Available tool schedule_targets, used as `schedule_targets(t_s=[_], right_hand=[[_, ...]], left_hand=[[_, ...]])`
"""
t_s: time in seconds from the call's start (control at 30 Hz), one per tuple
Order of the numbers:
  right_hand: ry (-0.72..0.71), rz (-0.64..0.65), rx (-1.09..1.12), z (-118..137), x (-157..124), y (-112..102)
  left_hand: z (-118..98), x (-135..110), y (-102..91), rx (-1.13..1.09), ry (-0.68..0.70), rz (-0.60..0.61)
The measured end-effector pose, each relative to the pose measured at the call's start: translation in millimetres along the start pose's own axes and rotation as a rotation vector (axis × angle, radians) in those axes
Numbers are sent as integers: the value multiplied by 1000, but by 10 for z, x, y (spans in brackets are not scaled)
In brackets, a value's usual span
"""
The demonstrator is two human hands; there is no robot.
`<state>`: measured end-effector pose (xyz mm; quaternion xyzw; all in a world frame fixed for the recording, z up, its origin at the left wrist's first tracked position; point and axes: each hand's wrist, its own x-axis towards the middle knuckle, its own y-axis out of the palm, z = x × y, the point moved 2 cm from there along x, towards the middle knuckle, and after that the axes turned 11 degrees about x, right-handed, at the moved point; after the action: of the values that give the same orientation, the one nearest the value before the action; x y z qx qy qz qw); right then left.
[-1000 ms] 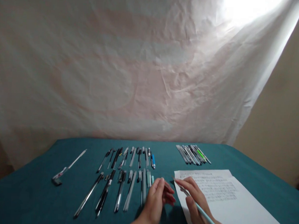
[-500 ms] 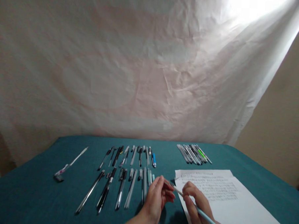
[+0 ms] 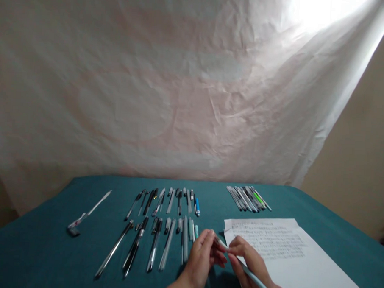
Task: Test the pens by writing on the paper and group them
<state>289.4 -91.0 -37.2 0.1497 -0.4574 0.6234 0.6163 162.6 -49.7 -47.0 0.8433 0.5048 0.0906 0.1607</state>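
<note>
My right hand (image 3: 252, 267) is closed round a slim pen (image 3: 258, 283) with a light blue barrel, holding it at a slant over the paper's left edge. The pen's paler front end points up and to the left, into the curled fingers of my left hand (image 3: 201, 259). The thumb and fingertips of that hand close about this end, and they partly hide the tip. Just left of my left hand lie several pens (image 3: 168, 245) in a front row, mostly clear or black, some with their caps beside them.
Behind them is a second row of pens (image 3: 180, 203), ending in a blue one (image 3: 197, 207). A bundle of pens (image 3: 248, 198) lies at back right. Handwritten paper (image 3: 307, 280) spreads under my right hand. A white stick-like item (image 3: 93, 207) with a crumpled end lies at left on the green cloth (image 3: 40, 256).
My right hand has slid slightly left along the pen, closer to my left hand. The left fingers have come in nearer round the pen's front end.
</note>
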Motion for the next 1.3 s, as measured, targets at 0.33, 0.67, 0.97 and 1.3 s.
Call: schedule_targets(t_s=[0.33, 0.67, 0.97, 1.3], right_hand=[[-98, 36, -214, -67, -36, 68], [35, 130, -166, 163, 260, -161], [500, 364, -302, -48, 415, -453], [861, -42, -775, -1304, 429, -1505]], left_hand=[[51, -34, -7, 36, -18, -29], [-177, 5, -48, -207, -2, -131], [-227, 80, -256, 40, 144, -337], [-70, -40, -89, 542, 415, -95]])
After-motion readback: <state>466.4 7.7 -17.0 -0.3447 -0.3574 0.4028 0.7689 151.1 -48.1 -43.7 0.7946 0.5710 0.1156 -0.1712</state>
